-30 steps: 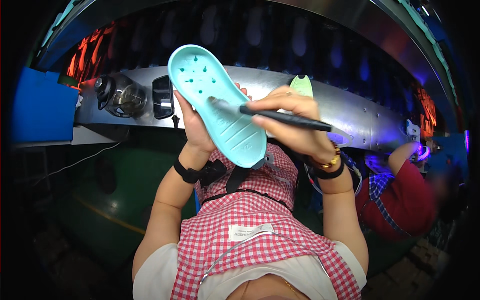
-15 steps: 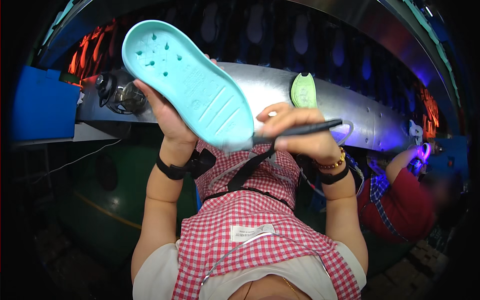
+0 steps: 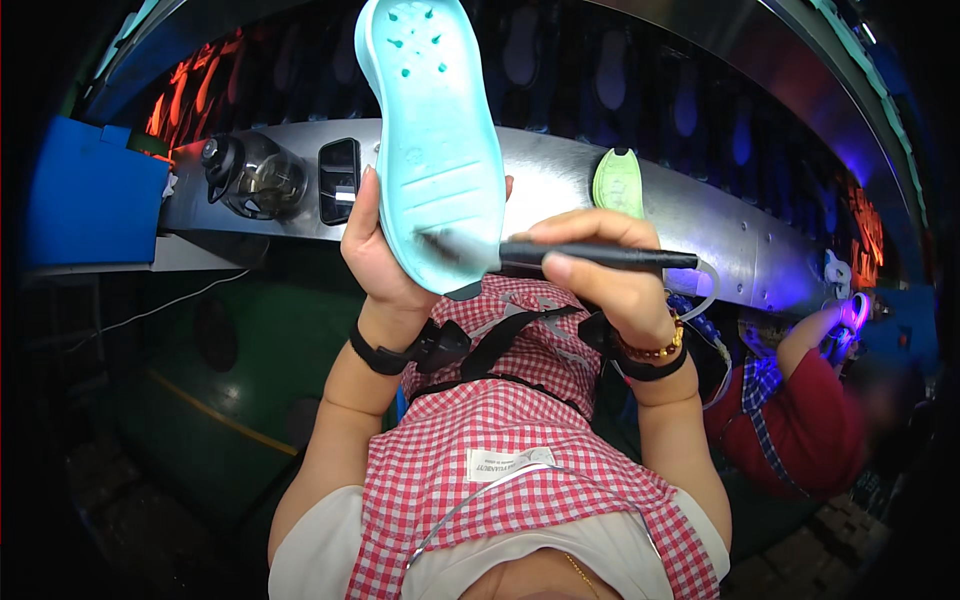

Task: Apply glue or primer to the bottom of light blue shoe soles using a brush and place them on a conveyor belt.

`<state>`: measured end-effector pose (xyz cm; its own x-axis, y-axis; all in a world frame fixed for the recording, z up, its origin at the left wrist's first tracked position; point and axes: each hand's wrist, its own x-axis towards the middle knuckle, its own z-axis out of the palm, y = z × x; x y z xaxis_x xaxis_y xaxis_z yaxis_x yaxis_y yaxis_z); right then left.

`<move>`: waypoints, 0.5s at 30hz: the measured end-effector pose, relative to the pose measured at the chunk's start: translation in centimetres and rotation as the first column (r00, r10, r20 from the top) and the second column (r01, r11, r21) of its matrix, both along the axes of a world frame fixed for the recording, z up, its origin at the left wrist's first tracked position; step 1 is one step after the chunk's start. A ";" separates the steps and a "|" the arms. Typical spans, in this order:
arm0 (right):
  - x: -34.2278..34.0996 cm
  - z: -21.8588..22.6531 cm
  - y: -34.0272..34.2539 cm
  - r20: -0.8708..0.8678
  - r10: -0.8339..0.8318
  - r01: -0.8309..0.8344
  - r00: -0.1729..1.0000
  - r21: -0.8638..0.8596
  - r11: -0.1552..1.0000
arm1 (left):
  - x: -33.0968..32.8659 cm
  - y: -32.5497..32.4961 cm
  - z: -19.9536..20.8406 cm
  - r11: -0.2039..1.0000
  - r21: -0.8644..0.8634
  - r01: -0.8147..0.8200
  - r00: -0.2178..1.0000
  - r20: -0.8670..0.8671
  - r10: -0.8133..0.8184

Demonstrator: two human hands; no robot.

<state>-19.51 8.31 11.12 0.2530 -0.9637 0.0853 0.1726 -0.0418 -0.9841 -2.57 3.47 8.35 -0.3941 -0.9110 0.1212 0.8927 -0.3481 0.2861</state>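
Note:
A turquoise shoe sole (image 3: 430, 130) lies tilted in my left hand (image 3: 383, 265), hollow side up, its studded toe end pointing away. My thumb is along its left edge and a fingertip shows at its right edge; the other fingers are hidden beneath. My right hand (image 3: 615, 280) grips a brush (image 3: 520, 256) with a black handle. Its pale, blurred bristles are over the sole's heel area, seemingly touching it. A thin tube (image 3: 712, 285) runs from the handle's rear end. A small black tab (image 3: 463, 292) shows at the heel rim.
A metal ledge (image 3: 550, 160) crosses ahead, bearing a clear bottle (image 3: 275, 180), a black case (image 3: 338, 180) and light-green soles (image 3: 618, 185). Behind it is a dark rack of soles (image 3: 520, 50). A blue box (image 3: 90, 215) stands left; a co-worker in red (image 3: 800, 430) sits right.
The sole has swung more upright and moved right with my left hand, uncovering the black case. The brush has come in from the heel's rim onto its inner surface.

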 end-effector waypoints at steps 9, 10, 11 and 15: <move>-1.0 1.0 -1.3 -0.056 -0.015 0.012 0.998 -0.056 0.998 | 0.4 -0.8 -0.4 0.994 0.096 -0.055 0.987 0.152 0.040; -1.0 1.1 -1.5 -0.153 0.033 -0.036 0.988 -0.013 0.999 | 0.5 -0.9 -0.4 0.997 0.071 -0.042 0.993 0.111 0.034; -1.1 0.6 -1.9 -0.175 0.156 -0.182 0.972 -0.144 0.973 | 0.7 -1.0 -0.4 0.997 0.069 -0.044 0.993 0.110 0.036; -1.4 1.1 -1.7 -0.141 0.069 -0.092 0.988 -0.157 0.983 | 1.2 -1.1 0.3 0.997 0.046 -0.065 0.977 0.208 0.054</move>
